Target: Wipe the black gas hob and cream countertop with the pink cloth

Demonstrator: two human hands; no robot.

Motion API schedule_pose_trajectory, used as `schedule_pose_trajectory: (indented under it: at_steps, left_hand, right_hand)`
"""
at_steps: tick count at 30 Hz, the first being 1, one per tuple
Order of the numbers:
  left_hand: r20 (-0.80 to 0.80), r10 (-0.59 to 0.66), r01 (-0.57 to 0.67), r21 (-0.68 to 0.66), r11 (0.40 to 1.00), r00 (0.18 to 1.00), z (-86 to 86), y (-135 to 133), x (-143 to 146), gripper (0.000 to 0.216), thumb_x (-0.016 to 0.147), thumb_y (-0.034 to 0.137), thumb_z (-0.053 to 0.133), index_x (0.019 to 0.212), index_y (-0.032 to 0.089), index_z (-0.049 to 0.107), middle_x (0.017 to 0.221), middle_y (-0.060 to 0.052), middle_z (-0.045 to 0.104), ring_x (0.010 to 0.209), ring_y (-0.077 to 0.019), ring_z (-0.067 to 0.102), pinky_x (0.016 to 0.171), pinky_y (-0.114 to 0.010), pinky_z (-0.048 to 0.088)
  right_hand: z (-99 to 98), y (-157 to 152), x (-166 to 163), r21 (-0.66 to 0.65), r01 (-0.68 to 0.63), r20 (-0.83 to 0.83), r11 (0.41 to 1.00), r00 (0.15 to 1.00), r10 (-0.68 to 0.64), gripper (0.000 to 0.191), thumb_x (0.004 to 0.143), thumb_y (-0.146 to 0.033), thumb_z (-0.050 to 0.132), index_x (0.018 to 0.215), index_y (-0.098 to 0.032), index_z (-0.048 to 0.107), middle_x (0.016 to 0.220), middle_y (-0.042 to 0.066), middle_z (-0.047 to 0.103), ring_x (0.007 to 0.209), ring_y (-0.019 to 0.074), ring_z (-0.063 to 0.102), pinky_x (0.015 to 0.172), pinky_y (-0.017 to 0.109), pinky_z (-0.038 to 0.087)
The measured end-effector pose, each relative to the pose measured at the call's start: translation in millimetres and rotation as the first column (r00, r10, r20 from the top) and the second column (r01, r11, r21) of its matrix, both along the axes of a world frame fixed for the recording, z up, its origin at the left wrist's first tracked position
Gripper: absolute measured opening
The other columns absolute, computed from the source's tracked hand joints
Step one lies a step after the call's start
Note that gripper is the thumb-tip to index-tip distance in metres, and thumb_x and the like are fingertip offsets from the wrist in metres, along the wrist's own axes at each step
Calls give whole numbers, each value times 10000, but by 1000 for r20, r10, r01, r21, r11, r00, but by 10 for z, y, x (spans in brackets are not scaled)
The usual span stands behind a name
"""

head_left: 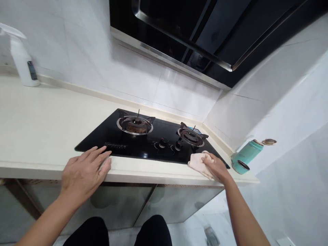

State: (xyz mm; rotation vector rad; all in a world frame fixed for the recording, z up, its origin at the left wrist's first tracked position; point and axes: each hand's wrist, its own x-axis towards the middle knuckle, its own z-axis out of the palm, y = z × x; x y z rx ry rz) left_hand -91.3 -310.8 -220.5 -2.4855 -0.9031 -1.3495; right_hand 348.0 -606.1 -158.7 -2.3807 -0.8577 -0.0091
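Note:
My right hand [214, 164] grips a pale pink cloth [198, 162] at the front right edge of a black gas stove [146, 147]. Part of the cloth lies on the stove's glass, and part hangs onto the cream countertop [146, 166]. My left hand [85, 169] rests flat with its fingers stretched out, the fingertips at the stove's front left corner. Two burners, a left one [135, 125] and a right one [191, 136], sit on the glass. Between them and the front edge are two control knobs, one of them the left knob [163, 142].
A teal thermos [247, 152] with its lid open stands at the counter's right end, a teal cup [241, 166] in front of it. At the far left is a white spray bottle [23, 61]. A black range hood [174, 37] overhangs the stove. Cabinet doors [176, 205] are below.

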Motion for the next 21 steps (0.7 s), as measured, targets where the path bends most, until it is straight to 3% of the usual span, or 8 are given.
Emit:
schedule_pose_trajectory:
  at_steps: [3, 4, 7, 12, 15, 17, 19, 21]
  left_hand:
    - [-12, -4, 4, -12, 1000, 1000, 0, -18, -15, 367, 1046, 382, 453, 1242, 220, 718, 1382, -104, 713, 1358, -359, 605, 1015, -524, 466]
    - [-17, -8, 8, -21, 1000, 1000, -2, -24, -21, 384, 1051, 395, 438, 1254, 225, 716, 1399, -105, 702, 1377, -360, 589, 1023, -525, 454]
    - [-39, -9, 8, -43, 999, 999, -5, -36, -38, 409, 1060, 422, 408, 1275, 255, 713, 1440, -85, 677, 1410, -353, 559, 1027, -515, 433]
    - [-104, 14, -13, 14, 1000, 994, 3, -40, -71, 472, 1080, 420, 366, 1271, 187, 730, 1414, -126, 687, 1363, -371, 597, 970, -499, 451]
    - [-137, 19, -11, 58, 998, 990, 14, -48, -89, 481, 1092, 398, 347, 1277, 182, 734, 1412, -123, 689, 1345, -362, 614, 937, -480, 463]
    - [-142, 31, -20, 81, 997, 989, 23, -59, -92, 470, 1092, 389, 354, 1267, 189, 741, 1401, -115, 698, 1331, -351, 627, 931, -468, 465]
    - [-134, 49, -37, 90, 995, 990, 30, -76, -89, 462, 1088, 387, 361, 1252, 197, 749, 1386, -107, 707, 1316, -345, 640, 932, -464, 467]
    - [-121, 55, -45, 81, 996, 991, 35, -100, -82, 455, 1085, 386, 367, 1249, 206, 751, 1385, -100, 709, 1318, -344, 640, 944, -467, 467]
  right_hand:
    - [-67, 338, -592, 51, -213, 40, 976, 977, 211, 535, 836, -514, 674, 1320, -289, 701, 1403, 39, 674, 1273, 264, 611, 1118, 409, 435]
    - [-78, 484, -823, 95, -323, 73, 942, 946, 317, 499, 840, -470, 684, 1293, -264, 712, 1382, 56, 686, 1269, 271, 613, 1119, 430, 435]
    - [-59, 970, -1546, 152, -597, 162, 788, 801, 576, 348, 849, -303, 709, 1192, -252, 737, 1289, 49, 728, 1200, 243, 640, 1097, 422, 447]
    - [39, 1576, -2470, 155, -811, 183, 564, 585, 790, 262, 860, -208, 763, 1114, -259, 728, 1192, -7, 746, 1157, 191, 643, 1133, 372, 408]
    - [66, 1649, -2652, 178, -862, 151, 474, 500, 853, 266, 855, -194, 777, 1109, -256, 729, 1167, -13, 755, 1137, 178, 654, 1154, 356, 384]
    - [73, 1581, -2597, 207, -869, 113, 450, 478, 871, 265, 847, -186, 774, 1098, -262, 736, 1170, -18, 760, 1142, 179, 658, 1169, 360, 366]
    - [67, 1426, -2415, 225, -853, 77, 471, 497, 864, 258, 840, -188, 735, 1084, -272, 744, 1173, -17, 763, 1148, 191, 657, 1159, 376, 373]
    - [38, 1183, -2125, 239, -795, 44, 558, 583, 811, 261, 834, -229, 666, 1078, -273, 750, 1155, -1, 765, 1120, 217, 661, 1091, 393, 425]
